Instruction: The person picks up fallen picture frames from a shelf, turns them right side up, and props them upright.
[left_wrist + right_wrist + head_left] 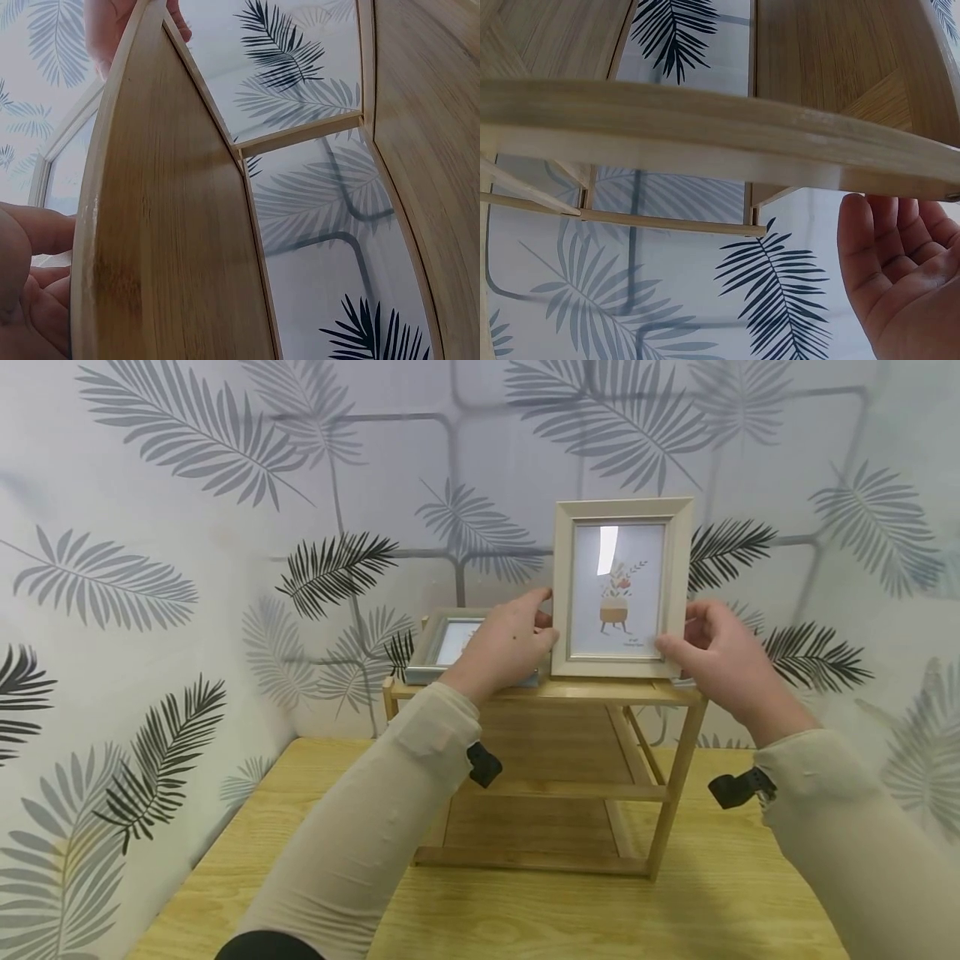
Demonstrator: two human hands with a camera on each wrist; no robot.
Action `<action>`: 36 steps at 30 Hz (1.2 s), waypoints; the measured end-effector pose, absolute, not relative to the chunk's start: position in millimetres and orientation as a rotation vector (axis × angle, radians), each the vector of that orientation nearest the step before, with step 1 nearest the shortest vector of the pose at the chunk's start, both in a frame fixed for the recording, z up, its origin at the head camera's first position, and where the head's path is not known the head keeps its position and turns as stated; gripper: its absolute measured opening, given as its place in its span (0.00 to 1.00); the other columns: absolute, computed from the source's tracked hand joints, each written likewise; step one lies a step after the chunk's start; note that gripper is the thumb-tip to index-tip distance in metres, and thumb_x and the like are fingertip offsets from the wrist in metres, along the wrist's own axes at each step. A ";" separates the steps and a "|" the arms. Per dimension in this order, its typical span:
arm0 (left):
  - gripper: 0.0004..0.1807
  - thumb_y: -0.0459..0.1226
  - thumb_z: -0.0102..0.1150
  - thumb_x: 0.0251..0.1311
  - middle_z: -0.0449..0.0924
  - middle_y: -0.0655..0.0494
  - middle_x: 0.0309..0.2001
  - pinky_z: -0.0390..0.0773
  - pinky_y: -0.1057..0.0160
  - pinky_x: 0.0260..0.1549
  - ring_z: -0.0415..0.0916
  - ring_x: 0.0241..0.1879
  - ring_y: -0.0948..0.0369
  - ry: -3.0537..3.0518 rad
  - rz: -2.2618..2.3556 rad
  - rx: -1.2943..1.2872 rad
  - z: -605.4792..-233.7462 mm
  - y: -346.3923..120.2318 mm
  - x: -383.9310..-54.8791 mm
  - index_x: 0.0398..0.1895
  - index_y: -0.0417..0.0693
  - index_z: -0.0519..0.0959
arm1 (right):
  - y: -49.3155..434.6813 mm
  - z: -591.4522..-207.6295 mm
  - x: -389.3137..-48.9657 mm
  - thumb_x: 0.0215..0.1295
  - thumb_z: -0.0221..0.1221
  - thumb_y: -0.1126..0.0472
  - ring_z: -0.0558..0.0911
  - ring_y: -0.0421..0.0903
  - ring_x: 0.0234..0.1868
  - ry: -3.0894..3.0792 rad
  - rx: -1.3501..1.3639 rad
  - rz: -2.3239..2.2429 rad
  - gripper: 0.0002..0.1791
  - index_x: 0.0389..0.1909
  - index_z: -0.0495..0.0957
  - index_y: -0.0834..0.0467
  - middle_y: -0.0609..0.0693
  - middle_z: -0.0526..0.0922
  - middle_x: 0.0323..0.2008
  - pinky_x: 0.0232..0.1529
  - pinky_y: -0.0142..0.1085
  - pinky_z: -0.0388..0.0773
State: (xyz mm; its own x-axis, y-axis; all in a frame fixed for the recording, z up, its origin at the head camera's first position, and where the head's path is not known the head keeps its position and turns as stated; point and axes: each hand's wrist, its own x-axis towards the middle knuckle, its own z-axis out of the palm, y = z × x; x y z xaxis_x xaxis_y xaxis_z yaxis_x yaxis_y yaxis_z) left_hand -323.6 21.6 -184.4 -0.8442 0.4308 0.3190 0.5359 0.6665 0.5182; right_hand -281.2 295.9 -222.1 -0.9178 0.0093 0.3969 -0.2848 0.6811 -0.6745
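A cream picture frame (622,670) stands upright at the right of a wooden shelf rack's (570,692) top, showing a print of a plant in a legged pot. My right hand (720,652) grips its lower right edge, thumb on the front and fingers behind. At the left edge, my left hand (510,639) holds the frame between thumb and fingers. A silver-grey picture frame (423,674) lies face up on the rack's left side, partly covered by my left hand. The wrist views show the left hand (34,277) and right hand (907,277) beside the rack's wooden boards.
The rack has lower shelves (532,831) and stands on a wood-grain table (525,914). A wall (225,543) with a leaf pattern rises close behind it and along the left side.
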 end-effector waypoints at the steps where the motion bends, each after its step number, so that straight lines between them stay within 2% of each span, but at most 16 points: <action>1: 0.34 0.42 0.49 0.76 0.76 0.56 0.63 0.75 0.57 0.58 0.74 0.61 0.59 -2.710 -0.932 -0.794 -184.5 21.3 -323.4 0.81 0.51 0.54 | 296.1 -222.4 -281.0 0.68 0.56 0.32 0.75 0.56 0.52 -2.527 0.213 1.100 0.45 0.71 0.60 0.61 0.60 0.75 0.55 0.49 0.52 0.73; 11: 0.34 0.43 0.50 0.75 0.77 0.57 0.62 0.75 0.56 0.57 0.76 0.59 0.59 -2.696 -0.948 -0.806 -185.8 17.6 -320.8 0.81 0.52 0.54 | 295.7 -222.8 -280.0 0.69 0.55 0.32 0.74 0.58 0.56 -2.520 0.199 1.090 0.45 0.72 0.59 0.63 0.61 0.73 0.58 0.53 0.55 0.71; 16: 0.34 0.44 0.50 0.75 0.78 0.58 0.62 0.75 0.56 0.57 0.77 0.58 0.60 -2.669 -0.942 -0.814 -186.3 12.4 -318.5 0.80 0.54 0.55 | 295.5 -221.2 -279.2 0.70 0.54 0.34 0.75 0.55 0.53 -2.479 0.177 1.083 0.41 0.71 0.60 0.60 0.59 0.74 0.56 0.47 0.51 0.73; 24: 0.33 0.44 0.52 0.74 0.78 0.62 0.61 0.78 0.59 0.51 0.78 0.54 0.61 -2.641 -0.987 -0.791 -183.8 -0.1 -315.3 0.80 0.56 0.57 | 291.1 -215.5 -273.2 0.72 0.53 0.37 0.72 0.51 0.50 -2.394 0.166 1.016 0.35 0.69 0.64 0.56 0.55 0.73 0.53 0.43 0.47 0.69; 31: 0.32 0.42 0.53 0.73 0.79 0.59 0.60 0.79 0.60 0.48 0.78 0.55 0.59 -2.587 -0.981 -0.784 -184.1 -13.9 -313.5 0.78 0.53 0.60 | 277.0 -208.3 -262.7 0.73 0.53 0.45 0.73 0.48 0.45 -2.302 0.211 0.936 0.27 0.65 0.69 0.58 0.52 0.74 0.48 0.40 0.40 0.70; 36: 0.31 0.45 0.52 0.74 0.80 0.61 0.60 0.79 0.61 0.47 0.79 0.55 0.61 -2.570 -0.902 -0.755 -183.9 -26.3 -314.7 0.77 0.54 0.61 | 258.5 -202.2 -257.3 0.73 0.55 0.48 0.74 0.47 0.43 -2.296 0.309 0.869 0.25 0.63 0.72 0.59 0.53 0.76 0.46 0.38 0.37 0.72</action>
State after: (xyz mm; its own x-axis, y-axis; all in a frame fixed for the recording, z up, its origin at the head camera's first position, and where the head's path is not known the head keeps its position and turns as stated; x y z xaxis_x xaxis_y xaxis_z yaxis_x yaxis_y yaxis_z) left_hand -314.7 -26.3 -183.9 -0.8115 0.3752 0.4480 0.5729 0.6620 0.4833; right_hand -257.3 258.5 -202.2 -0.7577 0.0101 0.6526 -0.4244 0.7520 -0.5043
